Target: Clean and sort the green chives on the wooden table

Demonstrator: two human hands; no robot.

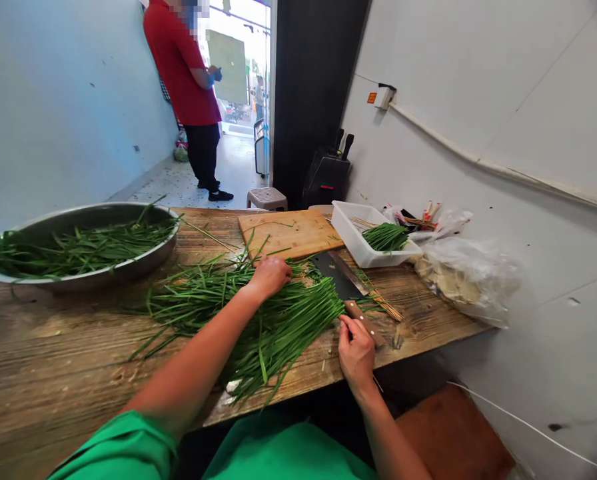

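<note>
A broad heap of long green garlic chives (288, 313) lies on the wooden table, stalk ends to the right and loose leaves to the left. My left hand (271, 277) reaches across the heap, fingers closed on chives at its far edge; its fingertips are partly hidden. Beside the stalk ends, my right hand (357, 353) is closed in a pinch. A thin pale stick, seemingly a bamboo skewer (378, 384), pokes out below that hand. Just past the right fingers lies a cleaver with a wooden handle (366, 323), its dark blade partly covered by chives.
A metal basin (166, 243) of chives stands left. Behind the heap is a cutting board (298, 230). Right are a white plastic box (348, 230) with chives, bamboo skewers (386, 303) and a plastic bag (466, 277). A person in red (183, 60) stands near the doorway.
</note>
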